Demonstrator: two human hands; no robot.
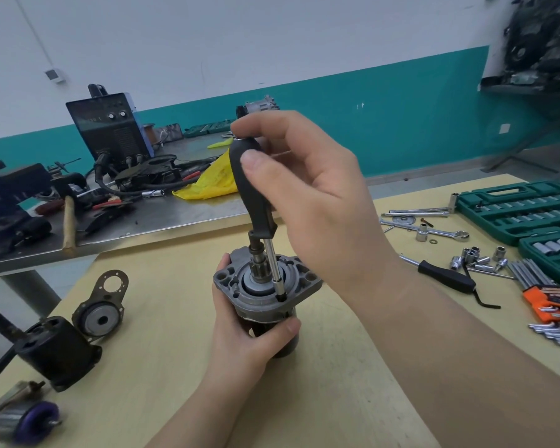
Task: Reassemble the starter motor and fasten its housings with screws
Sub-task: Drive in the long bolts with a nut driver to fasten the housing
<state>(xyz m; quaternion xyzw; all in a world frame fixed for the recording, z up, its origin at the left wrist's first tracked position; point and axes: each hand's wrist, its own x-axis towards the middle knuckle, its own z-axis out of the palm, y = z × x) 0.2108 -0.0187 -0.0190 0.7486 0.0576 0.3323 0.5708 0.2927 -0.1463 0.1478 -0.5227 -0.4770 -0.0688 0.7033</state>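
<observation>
1. Starter motor (265, 292) stands upright on the wooden table (337, 367) — left hand (243, 337) grips its dark body.
2. Right hand (307, 195) pinches the screwdriver (251, 185) handle — bit seated in the flange.

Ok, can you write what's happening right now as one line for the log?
step: driving housing screw | left hand: grips starter motor upright on table | right hand: holds screwdriver, tip in flange hole

starter motor housing (265, 294): dull grey cast metal | screwdriver (251, 189): matt black plastic handle, shiny metal shaft | table (320, 399): smooth pale wood | socket case (518, 210), right edge: green plastic
</observation>
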